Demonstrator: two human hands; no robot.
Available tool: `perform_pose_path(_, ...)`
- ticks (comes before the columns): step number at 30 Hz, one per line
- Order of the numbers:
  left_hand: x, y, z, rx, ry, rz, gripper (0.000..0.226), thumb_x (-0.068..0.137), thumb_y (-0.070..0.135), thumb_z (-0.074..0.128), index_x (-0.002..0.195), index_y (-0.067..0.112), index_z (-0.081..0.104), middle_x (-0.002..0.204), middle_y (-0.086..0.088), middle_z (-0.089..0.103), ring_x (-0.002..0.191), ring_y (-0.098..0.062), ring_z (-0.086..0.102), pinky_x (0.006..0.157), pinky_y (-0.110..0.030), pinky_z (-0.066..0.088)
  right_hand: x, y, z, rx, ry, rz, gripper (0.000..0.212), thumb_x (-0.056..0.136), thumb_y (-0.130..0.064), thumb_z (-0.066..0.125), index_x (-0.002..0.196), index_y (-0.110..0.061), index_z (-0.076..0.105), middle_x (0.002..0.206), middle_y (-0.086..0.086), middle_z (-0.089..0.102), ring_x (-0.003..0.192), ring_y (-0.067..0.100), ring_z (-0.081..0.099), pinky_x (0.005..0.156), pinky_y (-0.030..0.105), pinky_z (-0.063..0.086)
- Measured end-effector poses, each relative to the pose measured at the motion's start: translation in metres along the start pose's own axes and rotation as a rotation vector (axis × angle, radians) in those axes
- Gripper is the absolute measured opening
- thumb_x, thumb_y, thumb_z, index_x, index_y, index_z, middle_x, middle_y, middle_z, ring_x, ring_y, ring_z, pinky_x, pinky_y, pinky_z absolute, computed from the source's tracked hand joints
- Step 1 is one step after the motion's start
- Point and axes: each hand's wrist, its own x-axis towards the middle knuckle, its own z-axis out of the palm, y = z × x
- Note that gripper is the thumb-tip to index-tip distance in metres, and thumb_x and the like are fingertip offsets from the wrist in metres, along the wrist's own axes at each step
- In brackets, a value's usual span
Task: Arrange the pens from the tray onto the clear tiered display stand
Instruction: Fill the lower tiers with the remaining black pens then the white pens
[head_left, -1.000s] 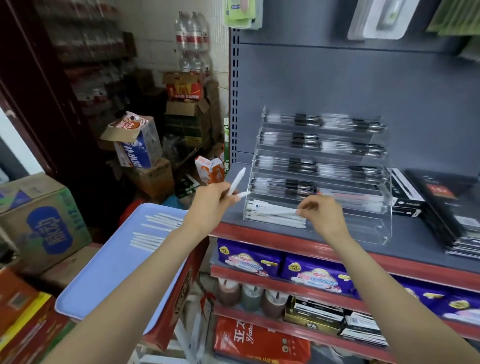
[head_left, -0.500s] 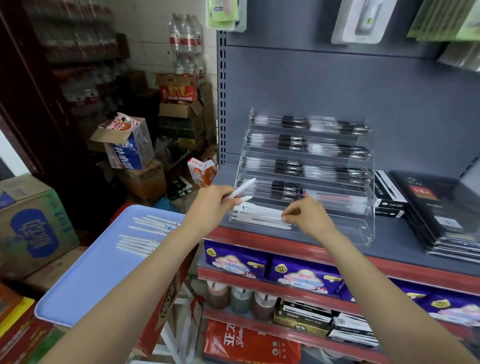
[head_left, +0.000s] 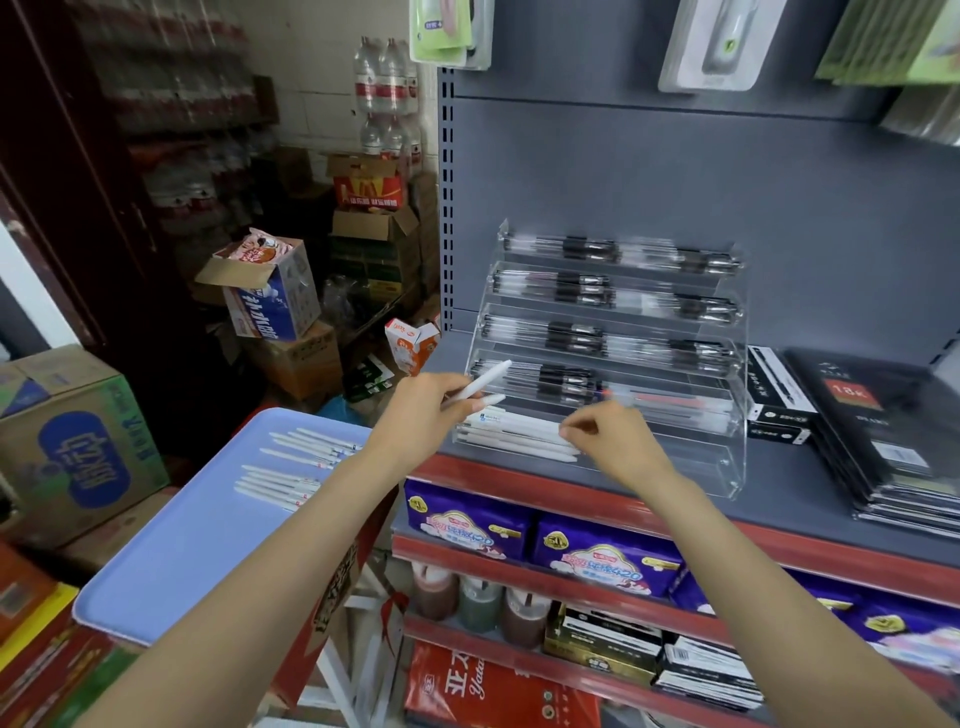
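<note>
A clear tiered display stand sits on the grey shelf. Its upper tiers hold black-and-clear pens. Several white pens lie in the left part of the bottom tier. My left hand hovers at the stand's left end, gripping two white pens that point up and right. My right hand pinches the right ends of the white pens in the bottom tier. At lower left a light blue tray carries several more white pens.
Black notebooks and black pen boxes lie right of the stand. Purple packets fill the shelf below. Cardboard boxes and bottled water stacks crowd the floor at left. Packaged goods hang above on the grey back panel.
My right hand slid left along the bottom tier onto the white pens. My left hand stayed beside the stand with its two pens. The camera view shifted slightly.
</note>
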Motion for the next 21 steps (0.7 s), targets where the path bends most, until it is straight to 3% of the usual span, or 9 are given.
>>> perform_pose_path(2,-0.001,0.003,0.0,0.01,-0.013,0.015,0.016,0.09,0.025,0.06,0.075,0.019,0.06,0.057,0.004,0.046,0.051,-0.01,0.037,0.048,-0.018,0.027,0.0,-0.011,-0.004,0.111,0.091,-0.048,0.019,0.09,-0.022,0.06,0.103,-0.013,0.071,0.092,-0.004,0.068,0.078,0.005,0.056,0.066,0.003,0.039)
perform_pose_path(4,0.001,0.006,0.003,0.01,-0.029,0.027,0.022,0.089,0.025,0.061,0.069,0.019,0.056,0.054,0.004,0.039,0.05,-0.01,0.032,0.048,-0.02,0.025,-0.001,-0.023,-0.006,0.366,0.039,-0.071,0.022,0.088,-0.022,0.064,0.108,-0.015,0.068,0.086,-0.004,0.067,0.073,0.002,0.059,0.064,0.004,0.042)
perform_pose_path(6,0.002,0.012,0.006,-0.019,-0.058,0.039,0.02,0.088,0.025,0.062,0.075,0.011,0.062,0.058,-0.001,0.043,0.051,-0.01,0.032,0.05,-0.022,0.024,-0.002,-0.033,-0.005,0.558,-0.048,-0.096,0.019,0.087,-0.014,0.064,0.105,-0.01,0.067,0.081,0.004,0.069,0.065,0.002,0.064,0.063,0.01,0.048)
perform_pose_path(9,0.005,0.018,0.009,-0.056,-0.084,0.063,0.019,0.088,0.025,0.062,0.087,0.007,0.067,0.063,-0.003,0.048,0.053,-0.009,0.036,0.052,-0.021,0.029,-0.002,-0.036,-0.001,0.663,-0.034,-0.114,0.006,0.086,-0.003,0.063,0.089,-0.003,0.068,0.074,0.01,0.068,0.059,0.004,0.064,0.063,0.014,0.052)
perform_pose_path(12,0.007,0.015,0.007,0.02,0.001,0.085,0.021,0.09,0.024,0.059,0.095,0.006,0.068,0.065,-0.001,0.049,0.057,-0.012,0.04,0.052,-0.021,0.028,0.0,-0.023,-0.002,0.71,0.061,-0.039,0.008,0.085,0.002,0.062,0.09,0.003,0.068,0.069,0.007,0.066,0.055,0.002,0.063,0.062,0.012,0.052)
perform_pose_path(15,0.007,0.005,-0.001,0.04,0.135,0.065,0.02,0.092,0.021,0.055,0.102,0.008,0.066,0.074,-0.002,0.057,0.061,-0.013,0.049,0.055,-0.019,0.034,0.002,-0.001,-0.006,0.69,0.192,0.059,0.007,0.086,-0.001,0.063,0.087,-0.004,0.07,0.07,0.003,0.067,0.055,-0.001,0.062,0.064,0.011,0.053)
perform_pose_path(17,0.006,0.002,-0.002,0.046,0.137,0.085,0.02,0.093,0.019,0.053,0.106,0.011,0.065,0.068,0.006,0.049,0.056,-0.005,0.043,0.053,-0.016,0.032,0.004,0.01,-0.006,0.658,0.227,0.095,0.007,0.086,-0.001,0.063,0.089,-0.002,0.069,0.07,0.002,0.066,0.055,-0.002,0.062,0.062,0.009,0.052)
perform_pose_path(21,0.015,0.002,0.009,0.083,0.077,0.073,0.035,0.098,0.018,0.043,0.131,0.015,0.051,0.077,0.004,0.035,0.066,-0.017,0.04,0.063,-0.03,0.031,0.008,0.014,0.003,0.584,0.251,0.151,0.007,0.087,-0.003,0.063,0.088,-0.004,0.069,0.069,0.001,0.066,0.063,0.01,0.063,0.07,0.016,0.053)
